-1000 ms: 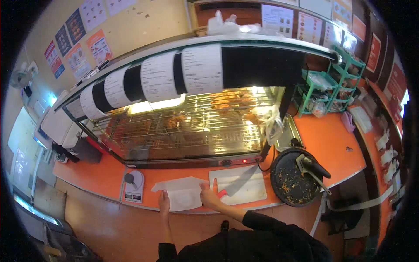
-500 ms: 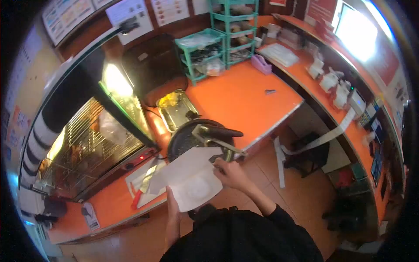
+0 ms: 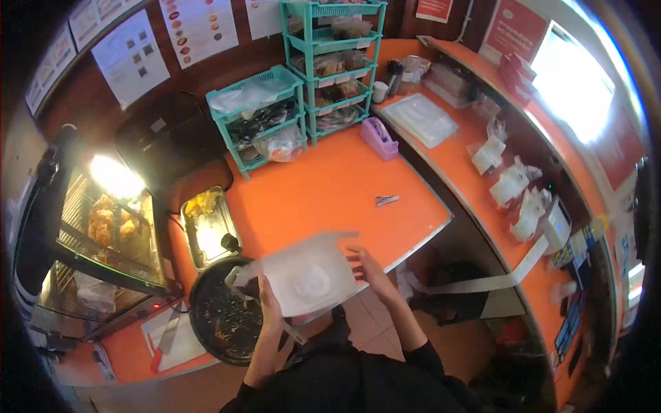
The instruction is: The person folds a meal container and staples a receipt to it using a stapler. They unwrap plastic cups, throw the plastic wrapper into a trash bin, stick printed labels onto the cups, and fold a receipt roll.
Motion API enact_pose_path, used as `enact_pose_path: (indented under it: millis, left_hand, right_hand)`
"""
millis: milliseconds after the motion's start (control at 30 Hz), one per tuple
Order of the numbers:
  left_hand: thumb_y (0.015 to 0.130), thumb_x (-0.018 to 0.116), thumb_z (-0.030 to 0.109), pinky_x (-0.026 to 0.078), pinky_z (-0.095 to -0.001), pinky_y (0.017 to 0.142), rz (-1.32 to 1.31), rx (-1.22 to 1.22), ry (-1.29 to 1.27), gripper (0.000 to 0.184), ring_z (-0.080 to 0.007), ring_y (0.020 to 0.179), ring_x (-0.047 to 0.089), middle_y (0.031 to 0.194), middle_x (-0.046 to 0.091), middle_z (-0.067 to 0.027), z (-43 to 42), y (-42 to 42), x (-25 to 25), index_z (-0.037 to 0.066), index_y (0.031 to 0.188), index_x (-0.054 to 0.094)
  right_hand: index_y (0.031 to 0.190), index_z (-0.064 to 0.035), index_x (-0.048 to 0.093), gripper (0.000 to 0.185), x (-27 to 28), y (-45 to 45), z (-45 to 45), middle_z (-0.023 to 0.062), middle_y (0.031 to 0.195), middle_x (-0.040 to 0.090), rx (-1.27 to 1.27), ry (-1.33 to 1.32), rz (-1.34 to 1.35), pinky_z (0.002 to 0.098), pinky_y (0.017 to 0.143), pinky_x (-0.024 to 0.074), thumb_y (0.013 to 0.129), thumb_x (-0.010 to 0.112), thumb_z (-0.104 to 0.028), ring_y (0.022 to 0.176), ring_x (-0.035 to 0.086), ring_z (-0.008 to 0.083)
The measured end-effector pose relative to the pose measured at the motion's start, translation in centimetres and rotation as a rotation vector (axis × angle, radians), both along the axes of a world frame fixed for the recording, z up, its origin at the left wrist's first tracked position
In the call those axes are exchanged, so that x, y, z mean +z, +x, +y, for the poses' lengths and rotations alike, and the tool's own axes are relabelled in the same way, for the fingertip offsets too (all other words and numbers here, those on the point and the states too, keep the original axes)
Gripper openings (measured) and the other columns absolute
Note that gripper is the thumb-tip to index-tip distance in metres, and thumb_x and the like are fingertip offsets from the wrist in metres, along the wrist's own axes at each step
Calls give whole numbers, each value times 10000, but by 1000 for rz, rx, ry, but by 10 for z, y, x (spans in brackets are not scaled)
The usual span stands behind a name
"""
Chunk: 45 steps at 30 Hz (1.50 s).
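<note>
My left hand [image 3: 270,308] is closed on the left edge of an open white paper box [image 3: 296,290], with the thumb along its side. A pale round patch shows on the box's bottom. At the box's right edge, my right hand [image 3: 379,279] has its fingers stretched out and apart; whether they touch the box I cannot tell. Behind the left hand lies a dark round pan [image 3: 213,316] with food bits in it. Metal tongs [image 3: 296,334] lie across the pan, partly hidden by the box and hand.
A metal tray [image 3: 211,237] with yellow food stands behind the pan. At left are a lit glass display warmer [image 3: 103,255] and a red-handled knife [image 3: 165,341] on a white board [image 3: 193,347]. Green racks [image 3: 255,124] and a purple tape dispenser [image 3: 380,140] stand on the orange counter [image 3: 310,186].
My right hand has let go of the tongs and opened beside the box. The box is now further over the counter, and the view has swung right.
</note>
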<state>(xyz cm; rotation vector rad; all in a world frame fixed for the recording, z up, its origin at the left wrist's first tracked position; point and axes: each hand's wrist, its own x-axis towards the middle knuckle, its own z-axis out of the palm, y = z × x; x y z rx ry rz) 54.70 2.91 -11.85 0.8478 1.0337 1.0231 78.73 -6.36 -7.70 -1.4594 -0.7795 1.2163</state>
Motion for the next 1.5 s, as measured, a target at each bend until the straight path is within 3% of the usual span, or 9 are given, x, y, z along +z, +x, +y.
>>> enact_pose_path:
  millis: [167,300,433,533,633,933,1200,1267,1500]
  left_hand:
    - [982,356,514,290,-344,1079,-142,110,-144,692,-256,1295,393,1421,389,-148,46,86,12,-17,1423,301]
    - [985,357,507,189,-346,1135,101,348,-99,702,-273,1395,261,1499,292,-177,105,127,-77,-25,1438,286]
    - [1001,334,478,218,-348,1121,198,431,88,656,-263,1364,307,1464,343,-169,144,172,-72,-32,1414,326]
    - [997,328,495,232,-355,1124,265,366,119,697,-273,1382,287,1496,292,-176,167,189,-64,-42,1437,269]
    - [1024,299,418,363,-364,1025,511,354,204,558,-247,1186,474,1265,500,-145,183,203,-80,-44,1305,436]
    - [988,349,510,274,-365,1100,263,371,-112,683,-263,1330,355,1463,349,-153,205,223,-103,2,1443,302]
    - [968,494,266,432,-363,933,282,661,36,366,-204,1038,537,1146,553,-103,183,217,-114,27,1243,530]
    - [956,507,219,453,-358,884,235,723,56,289,-185,954,550,1047,568,-81,167,221,-122,29,1164,570]
    - [913,516,121,418,-300,752,650,653,221,197,-150,857,505,983,523,-55,138,298,-68,21,1068,584]
  right_hand:
    - [1172,-49,572,393,-47,127,56,89,1025,654,-185,93,-181,314,758,487,992,400,-353,827,638,178]
    - [1021,-33,629,237,-78,213,160,101,907,649,-138,169,-411,339,757,485,949,504,-220,811,634,194]
    - [980,-11,605,195,-99,273,310,212,946,627,-120,256,-1138,444,801,481,863,546,-156,928,601,379]
    - [1022,-25,588,215,-103,302,414,190,1046,604,-137,93,-1148,490,832,487,830,529,-103,994,567,404]
    - [1021,-21,591,230,-84,325,456,215,1101,595,-133,403,-1485,501,780,515,803,569,-91,1014,584,390]
    - [754,-21,626,148,-116,364,520,187,844,659,120,54,-1469,472,751,535,760,648,-168,832,658,373]
    - [868,-29,674,258,-113,352,513,180,791,663,12,-45,-1274,464,756,538,671,764,-170,848,649,362]
    - [1022,-40,641,358,-117,356,494,184,859,660,-218,369,-1210,467,766,506,686,720,-135,898,626,379]
    - [1042,-90,641,276,-98,340,446,145,945,652,-380,596,-1290,433,785,439,768,622,-64,871,588,333]
